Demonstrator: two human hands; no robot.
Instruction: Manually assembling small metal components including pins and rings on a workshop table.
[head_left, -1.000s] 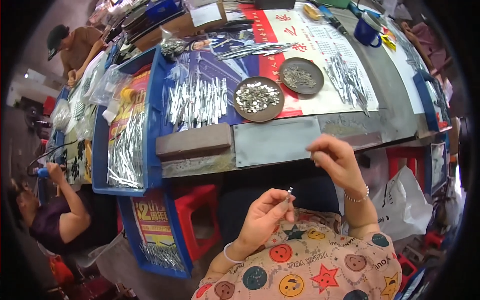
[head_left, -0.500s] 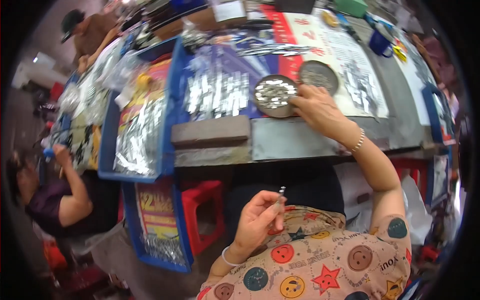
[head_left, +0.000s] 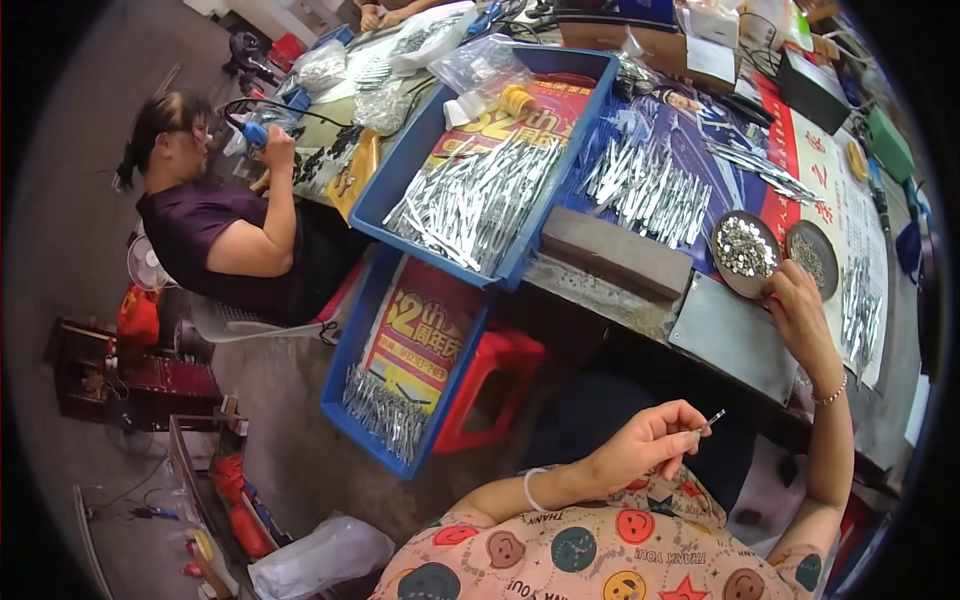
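My left hand (head_left: 648, 442) is held over my lap, its fingers pinched on a thin silver metal pin (head_left: 714, 420) that sticks out to the right. My right hand (head_left: 800, 312) reaches out to the table edge and rests beside a round dark dish (head_left: 744, 254) full of small shiny metal pieces. A second round dish (head_left: 812, 256) with similar pieces sits just to its right. I cannot tell whether the right fingers hold a piece.
A blue tray (head_left: 486, 196) piled with silver pins lies on the table, more pins (head_left: 648, 184) lie loose beside it, and another blue tray (head_left: 408, 366) leans on a red stool (head_left: 494, 388). A grey block (head_left: 614, 252) and metal plate (head_left: 732, 336) sit at the table edge. Another person (head_left: 222, 212) works at left.
My right hand went from near my left hand out to the dishes on the table. The view has swung left, bringing the seated person and lower tray into sight.
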